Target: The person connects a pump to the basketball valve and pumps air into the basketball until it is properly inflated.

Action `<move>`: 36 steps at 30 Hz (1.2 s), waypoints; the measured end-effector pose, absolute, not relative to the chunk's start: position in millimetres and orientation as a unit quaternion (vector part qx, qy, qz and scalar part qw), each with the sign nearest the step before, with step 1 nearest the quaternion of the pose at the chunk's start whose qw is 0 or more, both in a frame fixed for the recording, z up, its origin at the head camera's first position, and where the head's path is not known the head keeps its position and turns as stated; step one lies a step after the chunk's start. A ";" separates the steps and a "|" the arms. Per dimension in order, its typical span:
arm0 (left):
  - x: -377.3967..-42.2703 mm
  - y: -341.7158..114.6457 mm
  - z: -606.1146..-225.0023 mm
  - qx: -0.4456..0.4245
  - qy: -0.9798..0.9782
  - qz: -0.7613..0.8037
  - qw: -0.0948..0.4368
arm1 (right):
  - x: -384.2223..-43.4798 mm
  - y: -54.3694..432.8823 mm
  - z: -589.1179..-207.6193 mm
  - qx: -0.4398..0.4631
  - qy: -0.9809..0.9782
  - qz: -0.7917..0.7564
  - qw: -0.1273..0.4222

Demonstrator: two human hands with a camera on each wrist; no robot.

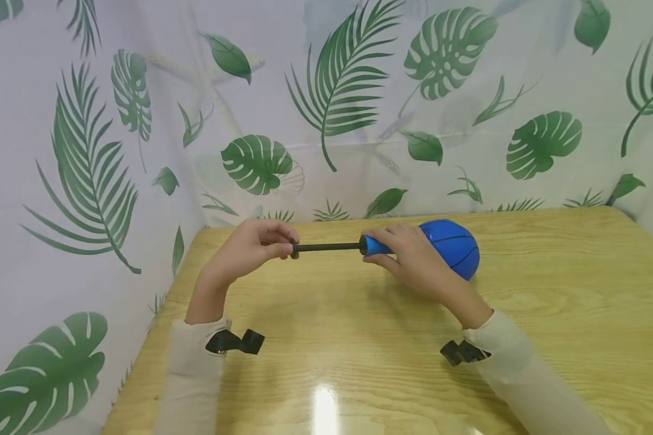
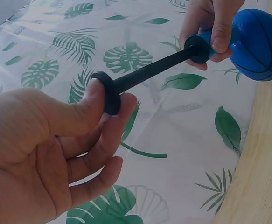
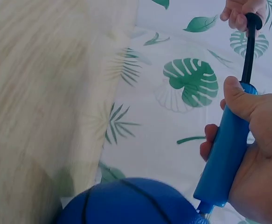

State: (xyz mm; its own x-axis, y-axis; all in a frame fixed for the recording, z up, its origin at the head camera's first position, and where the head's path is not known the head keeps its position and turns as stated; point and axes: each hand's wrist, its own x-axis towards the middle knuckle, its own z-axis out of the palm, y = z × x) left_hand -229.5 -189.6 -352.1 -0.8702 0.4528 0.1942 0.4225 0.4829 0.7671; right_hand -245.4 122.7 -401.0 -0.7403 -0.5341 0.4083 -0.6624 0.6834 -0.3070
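A blue hand pump (image 3: pixel 226 144) with a black plunger rod (image 1: pixel 329 246) is stretched between both hands, its rod drawn well out of the barrel. My left hand (image 1: pixel 253 251) pinches the black end knob (image 2: pixel 109 93) of the rod between thumb and fingers. My right hand (image 1: pixel 413 257) grips the blue barrel, thumb along its side near the rod end. At the barrel's other end a blue ball (image 1: pixel 454 248) with black lines sits against the pump's tip (image 3: pixel 205 206). In the head view the right hand hides most of the barrel and part of the ball.
A light wood-grain table (image 1: pixel 315 338) lies below the hands. Behind it and on the left hangs a white sheet (image 1: pixel 354 181) printed with green leaves. Black straps (image 1: pixel 236 342) circle both sleeved wrists.
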 end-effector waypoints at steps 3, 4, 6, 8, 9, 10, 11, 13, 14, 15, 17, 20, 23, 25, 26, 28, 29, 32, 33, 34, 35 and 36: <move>-229.4 -190.9 -348.3 0.260 0.860 0.438 0.012 | -244.2 119.5 -401.3 0.337 -0.903 0.220 0.151; -229.5 -189.7 -347.8 0.260 0.860 0.438 0.016 | -243.4 117.7 -402.2 0.341 -0.902 0.217 0.154; -230.9 -186.3 -348.4 0.265 0.860 0.435 0.021 | -240.9 114.0 -403.7 0.343 -0.902 0.213 0.156; -232.4 -181.4 -350.5 0.269 0.859 0.434 0.030 | -238.0 110.8 -404.3 0.343 -0.903 0.210 0.152; -233.7 -178.3 -352.4 0.271 0.857 0.437 0.036 | -236.7 109.5 -404.7 0.343 -0.903 0.208 0.152; -234.7 -175.3 -354.2 0.275 0.856 0.437 0.040 | -235.3 108.3 -404.6 0.342 -0.904 0.208 0.150; -235.8 -172.2 -356.4 0.281 0.853 0.438 0.042 | -234.3 107.1 -404.7 0.341 -0.905 0.208 0.149; -237.4 -165.4 -360.5 0.287 0.847 0.445 0.047 | -232.5 105.2 -404.9 0.342 -0.903 0.209 0.153; -238.1 -162.0 -363.0 0.290 0.845 0.447 0.049 | -231.6 104.3 -405.2 0.342 -0.903 0.210 0.154; -239.1 -158.5 -365.6 0.291 0.843 0.449 0.050 | -230.9 103.3 -405.8 0.344 -0.901 0.211 0.157; -239.9 -151.7 -370.2 0.292 0.841 0.452 0.052 | -229.7 101.0 -407.1 0.348 -0.900 0.209 0.160; -239.9 -142.4 -376.3 0.291 0.843 0.449 0.054 | -228.2 97.6 -409.0 0.355 -0.898 0.200 0.166; -239.4 -136.8 -380.3 0.288 0.846 0.446 0.050 | -227.4 95.9 -409.9 0.356 -0.899 0.188 0.174; -239.0 -135.7 -381.5 0.286 0.847 0.445 0.046 | -227.4 96.2 -410.0 0.351 -0.900 0.186 0.177; -239.0 -135.8 -381.7 0.285 0.848 0.445 0.046 | -227.6 96.4 -409.9 0.350 -0.901 0.187 0.177; -238.9 -137.3 -381.0 0.283 0.850 0.441 0.048 | -228.3 97.0 -410.0 0.348 -0.902 0.188 0.175; -238.7 -138.6 -380.1 0.283 0.851 0.439 0.051 | -229.0 97.4 -410.2 0.348 -0.902 0.189 0.172; -238.4 -146.1 -375.9 0.284 0.854 0.434 0.056 | -232.1 99.2 -410.0 0.351 -0.902 0.190 0.164; -238.2 -149.8 -373.6 0.283 0.854 0.433 0.055 | -233.4 100.3 -409.5 0.349 -0.903 0.192 0.162; -237.8 -154.2 -371.2 0.281 0.854 0.435 0.053 | -235.0 101.7 -408.8 0.347 -0.904 0.193 0.160; -237.0 -159.2 -368.5 0.279 0.855 0.435 0.049 | -236.4 103.6 -408.2 0.343 -0.905 0.195 0.160; -236.1 -164.6 -365.6 0.277 0.855 0.436 0.043 | -237.8 105.6 -407.5 0.339 -0.906 0.198 0.160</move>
